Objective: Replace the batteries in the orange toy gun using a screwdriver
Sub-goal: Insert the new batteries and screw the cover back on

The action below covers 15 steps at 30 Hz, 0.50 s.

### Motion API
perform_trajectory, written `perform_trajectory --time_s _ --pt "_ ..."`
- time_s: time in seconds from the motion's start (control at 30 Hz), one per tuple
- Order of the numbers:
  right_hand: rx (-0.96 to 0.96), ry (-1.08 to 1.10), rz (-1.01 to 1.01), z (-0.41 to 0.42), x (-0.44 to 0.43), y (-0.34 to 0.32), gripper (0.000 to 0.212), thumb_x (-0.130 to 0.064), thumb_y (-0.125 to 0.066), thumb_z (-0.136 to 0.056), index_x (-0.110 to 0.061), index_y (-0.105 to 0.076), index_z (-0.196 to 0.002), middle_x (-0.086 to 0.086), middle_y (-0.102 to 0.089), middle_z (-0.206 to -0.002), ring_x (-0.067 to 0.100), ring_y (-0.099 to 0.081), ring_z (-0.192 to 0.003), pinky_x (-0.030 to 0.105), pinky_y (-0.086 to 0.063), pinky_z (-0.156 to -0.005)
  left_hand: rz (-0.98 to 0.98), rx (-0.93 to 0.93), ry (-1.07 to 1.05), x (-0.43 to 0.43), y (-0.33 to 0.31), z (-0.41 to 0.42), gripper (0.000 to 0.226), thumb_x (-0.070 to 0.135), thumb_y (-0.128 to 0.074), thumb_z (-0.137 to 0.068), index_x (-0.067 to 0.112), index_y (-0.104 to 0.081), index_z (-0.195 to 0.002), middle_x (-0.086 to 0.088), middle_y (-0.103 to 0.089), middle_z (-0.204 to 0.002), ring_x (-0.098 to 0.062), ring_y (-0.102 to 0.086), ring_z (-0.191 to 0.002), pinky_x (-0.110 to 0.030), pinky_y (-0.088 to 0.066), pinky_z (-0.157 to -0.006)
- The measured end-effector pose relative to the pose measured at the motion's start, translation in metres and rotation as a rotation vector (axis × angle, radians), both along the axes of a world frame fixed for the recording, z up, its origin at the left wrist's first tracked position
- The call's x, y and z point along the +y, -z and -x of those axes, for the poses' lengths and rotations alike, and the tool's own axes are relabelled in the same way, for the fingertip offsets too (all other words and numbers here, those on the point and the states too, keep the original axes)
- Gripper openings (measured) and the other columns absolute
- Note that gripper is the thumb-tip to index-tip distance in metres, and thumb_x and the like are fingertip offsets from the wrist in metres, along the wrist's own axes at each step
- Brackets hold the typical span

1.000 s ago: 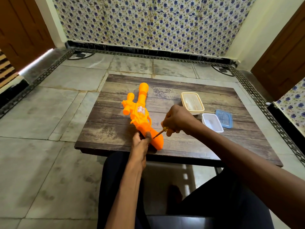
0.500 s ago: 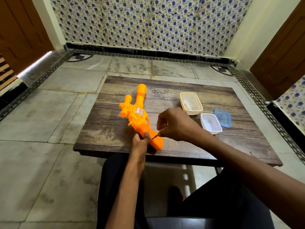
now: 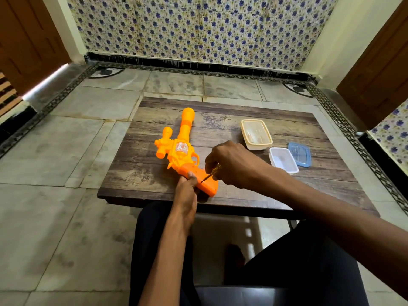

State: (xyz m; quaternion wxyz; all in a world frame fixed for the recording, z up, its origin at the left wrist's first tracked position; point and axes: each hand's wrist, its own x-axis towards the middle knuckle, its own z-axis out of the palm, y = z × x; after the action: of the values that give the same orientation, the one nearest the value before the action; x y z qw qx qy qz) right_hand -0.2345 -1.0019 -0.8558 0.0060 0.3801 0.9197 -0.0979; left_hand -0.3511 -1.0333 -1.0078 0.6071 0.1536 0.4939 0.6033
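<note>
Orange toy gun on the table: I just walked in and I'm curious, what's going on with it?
A seated person is working on the orange toy gun, which lies on the wooden table. The left hand grips its handle end, and the right hand holds a small screwdriver with the tip against the handle. No batteries are in sight. A cream tub, a white tub and a blue lid sit to the right, untouched.

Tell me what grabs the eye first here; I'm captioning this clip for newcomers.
The bright orange toy gun lying at the front of the wooden table stands out. The left hand grips its handle while the right hand holds a small screwdriver against it. A blue-flowered tiled wall fills the background.
</note>
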Motion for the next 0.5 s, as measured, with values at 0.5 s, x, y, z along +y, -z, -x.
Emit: perform_trajectory --time_s 0.5 --pt "-0.063 -0.167 -0.073 0.014 0.001 -0.005 0.027 -0.002 -0.072 -0.082 -0.014 -0.074 -0.106 0.002 -0.074 -0.097 0.014 -0.072 -0.085 0.033 -0.058 -0.075 0.010 -0.246 -0.164 0.001 -0.013 -0.002 0.042 0.011 -0.035 -0.107 0.002 -0.036 -0.148 -0.018 -0.050 -0.145 -0.025 -0.053 -0.122 -0.042 -0.039 -0.096"
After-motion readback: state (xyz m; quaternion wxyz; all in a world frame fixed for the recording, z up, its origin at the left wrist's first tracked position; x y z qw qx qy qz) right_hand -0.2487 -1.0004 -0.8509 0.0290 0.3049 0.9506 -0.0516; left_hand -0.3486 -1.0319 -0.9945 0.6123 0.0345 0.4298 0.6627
